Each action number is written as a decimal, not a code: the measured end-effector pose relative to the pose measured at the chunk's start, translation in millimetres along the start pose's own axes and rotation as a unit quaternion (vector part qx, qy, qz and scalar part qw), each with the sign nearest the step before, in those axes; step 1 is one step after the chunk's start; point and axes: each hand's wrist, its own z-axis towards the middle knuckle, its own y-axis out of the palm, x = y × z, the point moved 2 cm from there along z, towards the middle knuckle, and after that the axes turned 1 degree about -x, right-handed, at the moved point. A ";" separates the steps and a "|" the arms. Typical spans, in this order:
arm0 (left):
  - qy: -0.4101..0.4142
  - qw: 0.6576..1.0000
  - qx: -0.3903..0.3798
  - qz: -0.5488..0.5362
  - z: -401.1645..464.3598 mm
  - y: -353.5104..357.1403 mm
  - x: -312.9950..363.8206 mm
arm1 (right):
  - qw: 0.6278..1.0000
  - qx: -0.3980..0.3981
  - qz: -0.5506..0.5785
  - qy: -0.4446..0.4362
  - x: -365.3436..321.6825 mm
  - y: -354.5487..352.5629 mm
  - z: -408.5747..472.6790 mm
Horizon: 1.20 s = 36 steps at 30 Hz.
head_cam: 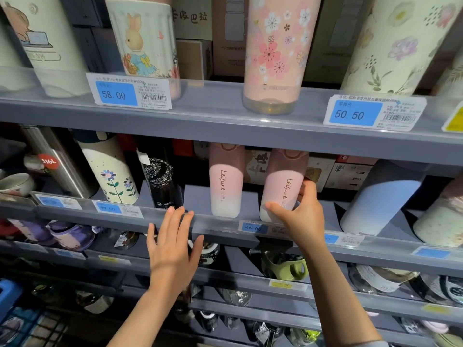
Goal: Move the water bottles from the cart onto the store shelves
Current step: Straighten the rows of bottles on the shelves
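— What did we have hold of at that moment?

— Our right hand (302, 216) was wrapped round the lower body of a pink Leisure bottle (281, 186), thumb across its front and fingers curled behind its right side. The bottle stood tilted on the middle shelf (220, 222), its base just behind the front lip. It was a smooth, matte cylinder, pink fading to white at the bottom.

— And the other hand?

— Our left hand (172, 242) lay flat, fingers straight and spread, with the fingertips touching the shelf's glossy plastic front rail. It gripped nothing.

— What stood around it?

— A matching second Leisure bottle (226, 189) just to the left, then a black speckled Pepsi bottle (162, 184), a cream bottle with painted flowers (112, 171) and a brushed steel flask (59, 161). To the right leaned a pale blue bottle (378, 201).

— What could we not make out?

— The caps of both pink bottles were tucked under the shelf above, in shadow. The price tag (254, 227) below read 45, its small print blurred. The lower shelves were dark, their wares hard to tell apart. A blue crate edge (7, 296) was cut off at lower left.
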 end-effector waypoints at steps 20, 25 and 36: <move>0.044 0.991 -0.081 -0.094 -5.0 -7.0 7.1 | 0.972 0.230 0.009 -0.039 18.5 -23.5 -61.7; 0.103 0.983 -0.050 -0.141 -6.1 -13.3 55.0 | 0.946 0.320 0.037 -0.033 40.2 -58.0 -67.8; 0.103 0.988 -0.101 -0.046 -16.3 28.5 180.9 | 0.993 0.032 0.085 -0.074 90.9 -147.7 11.9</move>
